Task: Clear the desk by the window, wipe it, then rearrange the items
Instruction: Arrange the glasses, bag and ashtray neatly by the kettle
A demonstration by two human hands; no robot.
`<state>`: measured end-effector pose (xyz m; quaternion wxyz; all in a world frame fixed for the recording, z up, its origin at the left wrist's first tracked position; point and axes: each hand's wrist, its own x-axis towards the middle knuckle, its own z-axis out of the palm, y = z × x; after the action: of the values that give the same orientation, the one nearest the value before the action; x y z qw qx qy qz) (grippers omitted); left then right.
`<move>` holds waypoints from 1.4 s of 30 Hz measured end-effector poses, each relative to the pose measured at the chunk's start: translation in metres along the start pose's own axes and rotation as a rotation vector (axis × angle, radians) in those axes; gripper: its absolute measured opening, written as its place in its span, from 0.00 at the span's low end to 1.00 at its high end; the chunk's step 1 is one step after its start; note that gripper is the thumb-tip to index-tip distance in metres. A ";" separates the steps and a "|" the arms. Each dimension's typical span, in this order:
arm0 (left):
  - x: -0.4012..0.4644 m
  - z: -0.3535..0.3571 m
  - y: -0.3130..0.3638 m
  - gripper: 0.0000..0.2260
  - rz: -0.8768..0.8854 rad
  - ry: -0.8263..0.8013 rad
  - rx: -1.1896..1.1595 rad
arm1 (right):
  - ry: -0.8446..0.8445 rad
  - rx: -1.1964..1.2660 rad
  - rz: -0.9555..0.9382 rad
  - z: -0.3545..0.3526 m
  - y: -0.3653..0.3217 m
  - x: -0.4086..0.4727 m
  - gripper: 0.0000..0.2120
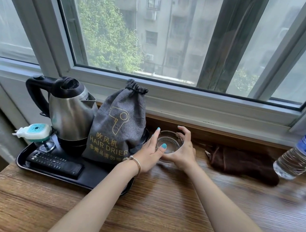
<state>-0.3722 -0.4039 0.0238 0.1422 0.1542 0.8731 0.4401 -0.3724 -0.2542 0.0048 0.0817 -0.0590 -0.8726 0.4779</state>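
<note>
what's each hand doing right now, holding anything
Left hand: fingers curled round the left side of the glass ashtray, holding it.
Right hand: fingers curled round the ashtray's right side, holding it too.

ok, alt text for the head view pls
Both hands, left hand and right hand, cup a glass ashtray on a wooden desk by a window. Left: black tray with kettle and hair drier bag; right: brown cloth, water bottle.

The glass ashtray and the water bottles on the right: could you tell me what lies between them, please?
In the head view, a crumpled brown cloth lies on the desk between the ashtray and the bottles.
</note>
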 end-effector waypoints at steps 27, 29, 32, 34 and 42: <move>0.019 0.030 0.023 0.28 0.013 -0.155 0.696 | -0.114 -0.861 -0.005 -0.106 0.053 -0.024 0.38; 0.021 0.037 0.022 0.26 0.008 -0.161 0.757 | -0.117 -0.920 0.091 -0.122 0.067 -0.031 0.33; 0.022 0.043 0.020 0.25 0.009 -0.125 0.808 | -0.165 -0.963 0.197 -0.132 0.078 -0.036 0.28; 0.022 0.043 0.019 0.29 0.018 -0.109 0.806 | -0.195 -0.973 0.213 -0.129 0.080 -0.036 0.26; 0.021 0.040 0.015 0.33 0.041 -0.091 0.789 | -0.204 -0.984 0.183 -0.112 0.071 -0.035 0.23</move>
<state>-0.3738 -0.3582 0.0107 0.1017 0.2337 0.9647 0.0662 -0.3143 -0.1301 0.0013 -0.0837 -0.1196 -0.9891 0.0190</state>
